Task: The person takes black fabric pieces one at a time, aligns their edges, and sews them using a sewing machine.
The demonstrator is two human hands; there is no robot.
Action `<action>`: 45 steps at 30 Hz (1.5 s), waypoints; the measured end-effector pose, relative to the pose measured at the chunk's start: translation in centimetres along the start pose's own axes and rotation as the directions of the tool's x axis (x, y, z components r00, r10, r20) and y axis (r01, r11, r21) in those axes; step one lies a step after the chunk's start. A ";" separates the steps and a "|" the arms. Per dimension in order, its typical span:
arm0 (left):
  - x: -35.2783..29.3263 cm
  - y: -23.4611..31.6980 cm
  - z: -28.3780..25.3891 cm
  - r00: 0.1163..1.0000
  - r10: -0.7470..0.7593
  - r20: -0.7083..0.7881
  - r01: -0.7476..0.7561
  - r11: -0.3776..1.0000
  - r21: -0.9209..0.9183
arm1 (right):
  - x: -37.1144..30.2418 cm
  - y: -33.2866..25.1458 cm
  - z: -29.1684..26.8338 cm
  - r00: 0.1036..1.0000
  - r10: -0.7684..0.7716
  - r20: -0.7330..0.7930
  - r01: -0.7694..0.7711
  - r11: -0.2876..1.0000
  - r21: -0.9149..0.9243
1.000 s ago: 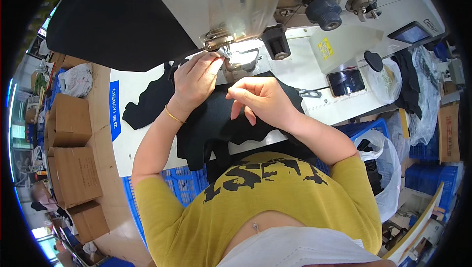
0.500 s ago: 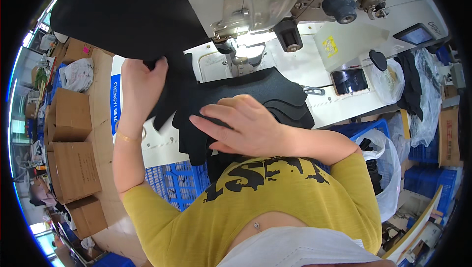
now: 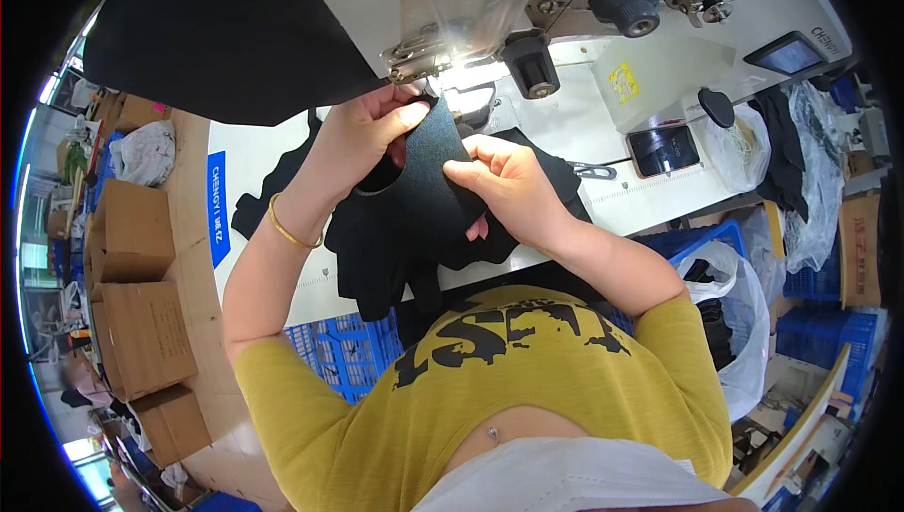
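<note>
A black fabric piece [image 3: 428, 168] is held up between my two hands, just in front of the sewing machine's needle area [image 3: 435, 88]. My left hand [image 3: 372, 135] pinches its upper left edge with thumb and fingers. On its right edge, my right hand [image 3: 504, 182] grips it, thumb on top and fingertips showing below. More black cut fabric pieces [image 3: 377, 253] lie beneath on the white sewing table [image 3: 612, 206], partly covered by the held piece. The fingers of both hands are partly hidden behind the fabric.
A big black sheet [image 3: 217, 32] hangs at the upper left. Small snips [image 3: 595, 171] and a phone [image 3: 664, 151] lie on the table's right side. Blue baskets [image 3: 348, 347] stand below the table edge. Cardboard boxes [image 3: 141, 333] line the floor at left.
My left hand has moved right toward the needle area. My right hand has closed on the fabric piece, which is now raised between both hands. The pieces beneath have shifted.
</note>
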State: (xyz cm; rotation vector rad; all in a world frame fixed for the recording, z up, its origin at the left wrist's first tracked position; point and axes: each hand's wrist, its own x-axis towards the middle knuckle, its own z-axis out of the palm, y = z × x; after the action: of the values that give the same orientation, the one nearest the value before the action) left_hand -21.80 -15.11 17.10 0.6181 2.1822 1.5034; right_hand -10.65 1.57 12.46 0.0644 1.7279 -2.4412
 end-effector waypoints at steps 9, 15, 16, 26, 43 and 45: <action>0.6 -0.2 0.2 0.993 -0.109 -0.055 0.107 0.994 -0.028 | 0.7 1.3 -0.5 1.000 -0.017 0.013 0.016 0.997 0.071; 0.9 -0.2 0.2 0.998 -0.054 -0.035 0.052 0.998 -0.036 | 0.8 0.8 -0.7 1.000 -0.001 0.030 -0.001 0.999 0.047; 0.9 -0.2 0.3 0.998 -0.062 -0.031 0.061 0.998 -0.031 | 0.9 1.1 -1.0 0.999 -0.017 0.034 0.016 1.000 0.023; -6.3 -3.4 2.4 0.561 0.807 0.184 -0.465 0.124 0.877 | -3.0 -0.6 -1.7 0.999 0.040 0.030 -0.033 0.982 -0.186; -1.9 -4.6 1.2 0.442 0.861 0.252 -0.391 -0.068 0.918 | 1.8 -0.3 -2.0 0.990 -0.123 0.067 0.132 0.979 -0.154; -1.0 -4.7 0.4 0.425 0.868 0.255 -0.391 -0.078 0.917 | 1.6 -0.2 -2.0 0.989 -0.124 0.078 0.137 0.973 -0.187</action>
State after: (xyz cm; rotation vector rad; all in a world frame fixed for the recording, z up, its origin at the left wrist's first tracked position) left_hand -21.31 -16.90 12.63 2.3184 3.2632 0.3065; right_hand -12.38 3.36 11.80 -0.1542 1.9863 -2.3196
